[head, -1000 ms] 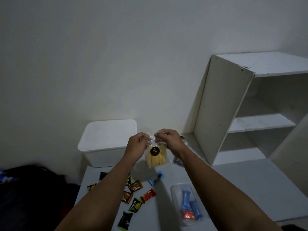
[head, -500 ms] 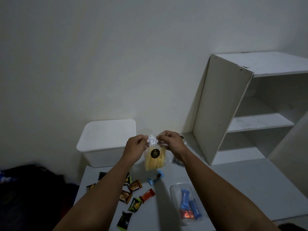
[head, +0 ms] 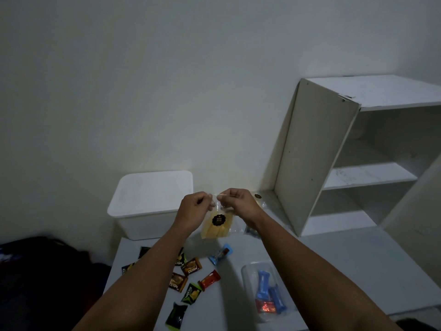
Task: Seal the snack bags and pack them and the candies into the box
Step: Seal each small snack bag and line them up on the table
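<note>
I hold one snack bag (head: pixel 217 223) in the air above the table (head: pixel 334 271); it hangs below my fingertips. My left hand (head: pixel 194 211) and right hand (head: pixel 238 203) each pinch its clear top edge. I count eight loose candies (head: pixel 191 266) below, one lidded white box (head: pixel 150 201) behind.

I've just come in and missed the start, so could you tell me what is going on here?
A person holds a clear snack bag of yellow pieces above the table, left hand and right hand pinching its top edge to seal it. Wrapped candies lie loose on the table, and the white box behind them has its lid on. Nothing is visibly packed yet.
</note>
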Motion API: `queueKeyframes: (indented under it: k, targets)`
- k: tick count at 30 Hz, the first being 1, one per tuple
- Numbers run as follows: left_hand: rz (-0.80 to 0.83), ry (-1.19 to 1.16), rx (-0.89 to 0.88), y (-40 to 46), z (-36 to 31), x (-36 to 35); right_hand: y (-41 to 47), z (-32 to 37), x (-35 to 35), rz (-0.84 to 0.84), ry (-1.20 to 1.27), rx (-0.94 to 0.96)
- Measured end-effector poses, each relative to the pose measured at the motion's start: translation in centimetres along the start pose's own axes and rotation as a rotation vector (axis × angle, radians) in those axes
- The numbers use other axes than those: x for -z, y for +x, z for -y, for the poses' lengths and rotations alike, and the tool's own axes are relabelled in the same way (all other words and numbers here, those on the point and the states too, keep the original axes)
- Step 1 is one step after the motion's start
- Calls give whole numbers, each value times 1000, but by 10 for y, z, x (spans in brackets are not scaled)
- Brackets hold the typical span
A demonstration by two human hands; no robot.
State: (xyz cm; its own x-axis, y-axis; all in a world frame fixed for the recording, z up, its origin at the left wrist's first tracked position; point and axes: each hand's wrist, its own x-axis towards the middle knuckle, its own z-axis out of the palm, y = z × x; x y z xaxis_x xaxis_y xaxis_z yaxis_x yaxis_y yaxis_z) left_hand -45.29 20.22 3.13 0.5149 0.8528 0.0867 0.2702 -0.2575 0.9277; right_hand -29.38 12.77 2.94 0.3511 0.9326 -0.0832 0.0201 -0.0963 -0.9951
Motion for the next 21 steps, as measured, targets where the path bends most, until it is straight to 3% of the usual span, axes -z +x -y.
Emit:
queueKeyframes:
  k: [4, 10, 12, 16, 21]
  targets:
    - [-41, -75, 19, 0, -3, 2, -1, 2, -2, 5, 67, -27]
    - [68, 33, 21, 1, 8, 7, 2, 0, -1, 27, -1, -28]
    - [22, 51, 29, 0, 10, 6, 1, 0, -1, 16, -13, -38]
    - [-253, 54, 68, -7, 11, 7, 2, -2, -5, -29, -32, -72]
    - [-163, -175, 141, -4, 10, -1, 3, 2, -14, -16, 26, -78]
